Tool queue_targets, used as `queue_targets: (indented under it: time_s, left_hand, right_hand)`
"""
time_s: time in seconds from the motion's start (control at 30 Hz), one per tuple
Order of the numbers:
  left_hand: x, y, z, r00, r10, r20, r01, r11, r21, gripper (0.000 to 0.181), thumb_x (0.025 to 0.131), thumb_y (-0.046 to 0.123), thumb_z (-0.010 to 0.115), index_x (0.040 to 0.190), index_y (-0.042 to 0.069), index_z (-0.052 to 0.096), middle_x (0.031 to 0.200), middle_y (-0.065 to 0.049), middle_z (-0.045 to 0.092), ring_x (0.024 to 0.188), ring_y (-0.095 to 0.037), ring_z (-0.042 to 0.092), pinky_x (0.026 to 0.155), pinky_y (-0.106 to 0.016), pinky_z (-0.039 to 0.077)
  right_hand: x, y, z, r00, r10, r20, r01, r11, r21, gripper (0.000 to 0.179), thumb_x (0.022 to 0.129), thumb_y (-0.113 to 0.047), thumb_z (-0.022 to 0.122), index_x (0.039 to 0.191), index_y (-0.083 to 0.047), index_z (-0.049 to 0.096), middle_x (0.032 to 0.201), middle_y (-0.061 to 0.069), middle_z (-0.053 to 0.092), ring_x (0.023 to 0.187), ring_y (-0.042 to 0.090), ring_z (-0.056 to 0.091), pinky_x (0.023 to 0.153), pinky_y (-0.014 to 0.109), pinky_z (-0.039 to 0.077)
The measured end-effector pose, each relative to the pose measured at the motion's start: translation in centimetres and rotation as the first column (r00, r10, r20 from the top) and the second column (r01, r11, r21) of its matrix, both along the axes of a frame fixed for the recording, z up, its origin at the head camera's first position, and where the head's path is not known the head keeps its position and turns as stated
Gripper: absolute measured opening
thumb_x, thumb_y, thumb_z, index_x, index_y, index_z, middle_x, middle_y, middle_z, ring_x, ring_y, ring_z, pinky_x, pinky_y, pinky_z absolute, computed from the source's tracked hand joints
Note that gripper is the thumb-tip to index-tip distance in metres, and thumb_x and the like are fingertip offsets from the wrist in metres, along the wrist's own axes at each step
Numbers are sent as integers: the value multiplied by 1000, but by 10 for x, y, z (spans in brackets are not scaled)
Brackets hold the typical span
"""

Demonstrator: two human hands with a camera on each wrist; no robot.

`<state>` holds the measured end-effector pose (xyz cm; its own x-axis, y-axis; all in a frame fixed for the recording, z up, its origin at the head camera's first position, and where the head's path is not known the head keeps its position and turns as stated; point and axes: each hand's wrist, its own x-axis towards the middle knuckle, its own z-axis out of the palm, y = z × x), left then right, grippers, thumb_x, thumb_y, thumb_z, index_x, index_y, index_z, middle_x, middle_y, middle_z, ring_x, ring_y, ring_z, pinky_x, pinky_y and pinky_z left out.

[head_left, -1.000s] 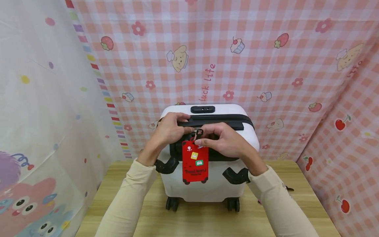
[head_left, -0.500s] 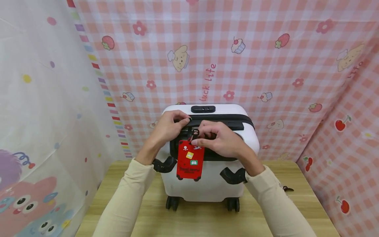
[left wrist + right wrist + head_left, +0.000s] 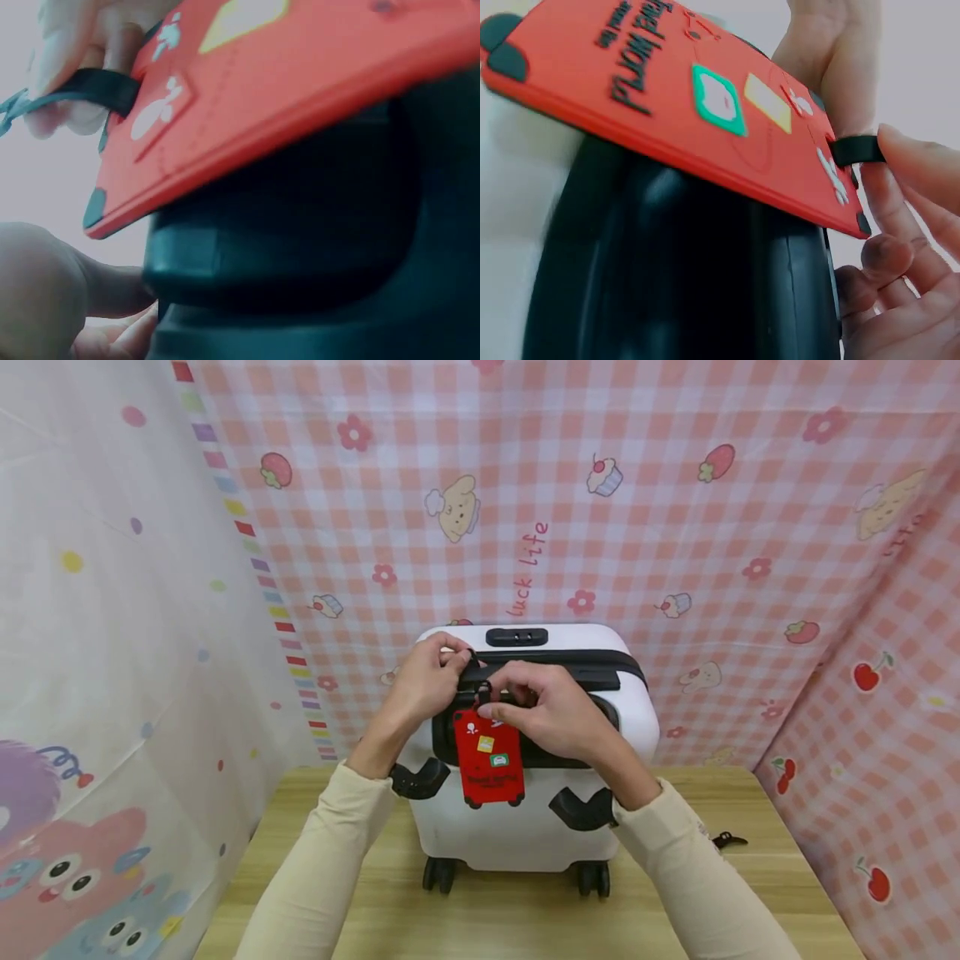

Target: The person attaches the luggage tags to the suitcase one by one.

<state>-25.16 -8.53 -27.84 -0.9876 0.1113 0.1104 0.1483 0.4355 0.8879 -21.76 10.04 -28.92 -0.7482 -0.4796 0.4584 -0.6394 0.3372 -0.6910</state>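
A red luggage tag [image 3: 489, 777] shaped like a little suitcase hangs in front of the black handle [image 3: 592, 678] of a white suitcase [image 3: 517, 839]. Its black strap [image 3: 857, 150] comes out of the tag's top end. My right hand [image 3: 551, 706] pinches the strap just above the tag between thumb and curled fingers. To its left, my left hand [image 3: 423, 689] pinches a black end of strap over the handle, thumb against forefinger. Close up in the left wrist view, the tag [image 3: 285, 97] slants across the dark handle area and covers part of it.
The suitcase stands on black wheels [image 3: 438, 874] on a wood-grain table [image 3: 495, 927]. A combination lock [image 3: 517, 637] is set in its top. A small black thing [image 3: 727, 841] lies at the right, partly behind my sleeve. Printed curtains [image 3: 525, 485] close in the back and sides.
My left fingers, which reached right toward the strap, have drawn back left and now pinch its end. The tag shifted left, then slightly up and right, with my right hand still on the strap.
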Motion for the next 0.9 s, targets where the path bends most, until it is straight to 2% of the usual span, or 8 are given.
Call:
queue_targets:
  time_s: [0.13, 0.27, 0.47, 0.6, 0.77, 0.9]
  left_hand:
    - [0, -2, 1, 1000, 12, -8, -12, 999, 35, 19, 104, 16, 47, 115, 3, 55, 97, -16, 73, 66, -11, 60, 59, -22, 46]
    - [0, -3, 2, 1000, 16, -25, -14, 997, 79, 18, 106, 16, 44, 116, 3, 52, 99, -16, 74, 72, -13, 60, 64, -22, 44]
    - [-2, 0, 1, 995, -8, -104, 21, 991, 128, 17, 107, 17, 41, 117, 6, 49, 103, -13, 74, 87, -20, 68, 78, -27, 49]
    - [-4, 1, -2, 985, -22, -173, 49, 987, 152, 18, 107, 16, 41, 121, 7, 48, 99, -15, 74, 86, -22, 69, 80, -31, 53]
    - [-4, 0, -8, 968, -53, -247, 99, 979, 179, 21, 104, 10, 46, 125, 10, 47, 98, -15, 73, 80, -21, 65, 77, -30, 51]
    - [-4, -2, -12, 962, -60, -267, 119, 970, 213, 28, 100, 5, 55, 128, 8, 51, 103, -16, 73, 84, -23, 69, 79, -28, 54]
  right_hand:
    - [-1, -3, 0, 1000, -9, -27, 9, 1000, -24, 12, 88, -8, 74, 98, -11, 72, 70, 1, 50, 64, 18, 47, 58, 28, 38]
    - [-3, -4, -1, 998, -29, -59, 28, 999, -16, 12, 87, -5, 74, 99, -10, 73, 71, 0, 53, 66, 16, 49, 59, 27, 40]
    - [-8, -6, -3, 993, -19, -117, 17, 1000, -22, 13, 89, -5, 72, 101, -9, 76, 79, 0, 60, 69, 14, 51, 62, 27, 43]
    - [-11, -9, -4, 984, -27, -174, 24, 1000, -18, 14, 88, -3, 72, 101, -7, 76, 83, 0, 63, 68, 12, 51, 62, 26, 43]
    - [-11, -14, -6, 982, -47, -185, 40, 998, -39, 14, 88, -4, 73, 101, -7, 76, 74, 0, 60, 63, 12, 49, 58, 25, 42]
    - [-10, -15, -9, 981, -66, -184, 57, 997, -54, 14, 89, -6, 72, 102, -8, 75, 74, -1, 62, 62, 12, 50, 57, 25, 44]
